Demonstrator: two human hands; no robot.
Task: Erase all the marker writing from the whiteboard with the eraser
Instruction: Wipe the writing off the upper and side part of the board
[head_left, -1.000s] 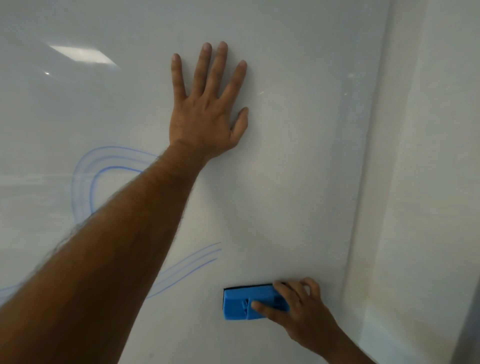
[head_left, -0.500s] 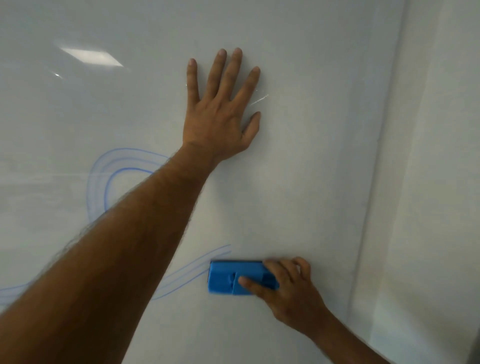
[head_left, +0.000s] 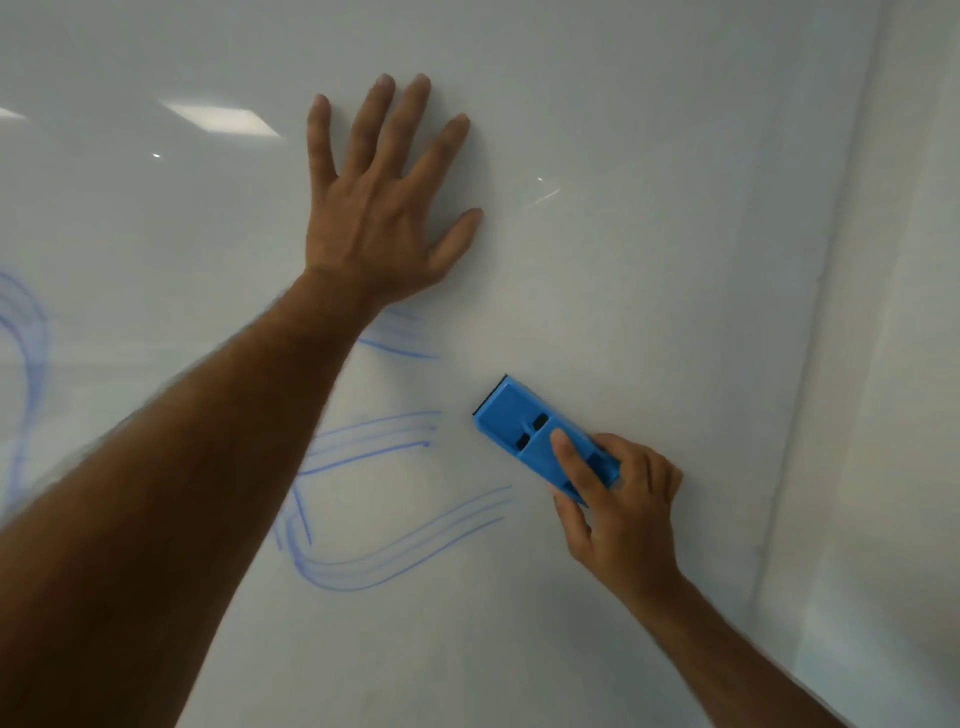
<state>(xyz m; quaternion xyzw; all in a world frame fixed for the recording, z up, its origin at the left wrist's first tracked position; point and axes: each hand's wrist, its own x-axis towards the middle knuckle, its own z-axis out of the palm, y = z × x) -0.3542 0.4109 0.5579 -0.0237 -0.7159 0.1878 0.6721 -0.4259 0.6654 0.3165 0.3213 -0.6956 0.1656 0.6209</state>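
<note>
While wiping, big glossy whiteboard (head_left: 649, 260) looks stiff and slick, blue marker writing (head_left: 395, 551) left low-centre; left hand (head_left: 379, 218) flat, fingers spread, bracing; right hand (head_left: 618, 514) gripping light rigid plastic eraser (head_left: 524, 431) by lower end, tilted, just right of strokes

Text check | you've got nothing readable here | the blue marker strokes (head_left: 384, 447) on the glossy white whiteboard (head_left: 649, 156) are loose curves, not letters or numbers
</note>
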